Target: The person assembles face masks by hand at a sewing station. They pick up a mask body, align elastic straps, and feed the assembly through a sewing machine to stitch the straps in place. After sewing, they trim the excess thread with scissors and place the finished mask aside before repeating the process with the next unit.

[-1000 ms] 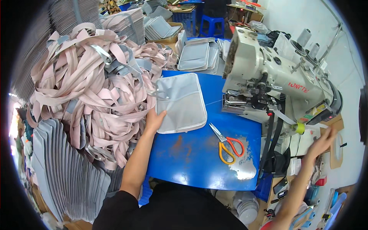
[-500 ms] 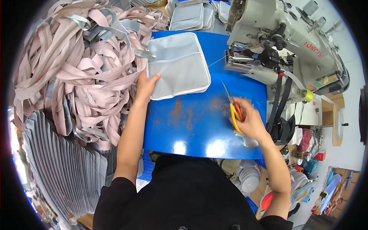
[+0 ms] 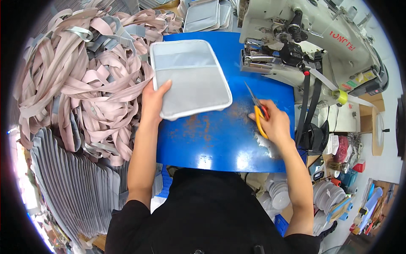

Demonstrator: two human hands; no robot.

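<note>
My left hand (image 3: 153, 99) grips the left edge of a grey fabric panel (image 3: 192, 84) with rounded corners and white edging, its thumb lying on the front. A seam crosses the panel's upper part. It is held over the blue work table (image 3: 190, 148). In my right hand (image 3: 275, 122) is a pair of scissors (image 3: 259, 114) with yellow and red handles. Their pointed blades aim up and to the left, apart from the panel. The fingers behind the panel are hidden.
A large heap of pink zipper strips (image 3: 101, 80) lies at the left, above a long row of stacked grey panels (image 3: 76, 186). A sewing machine (image 3: 304, 46) stands at the far right. More grey panels (image 3: 202, 17) are piled behind the table. White spools (image 3: 279, 194) sit low at right.
The panel has shifted left and tilted, and the grey strip end at its upper left edge no longer shows. My right hand with the scissors has barely moved. The whole view has shifted slightly.
</note>
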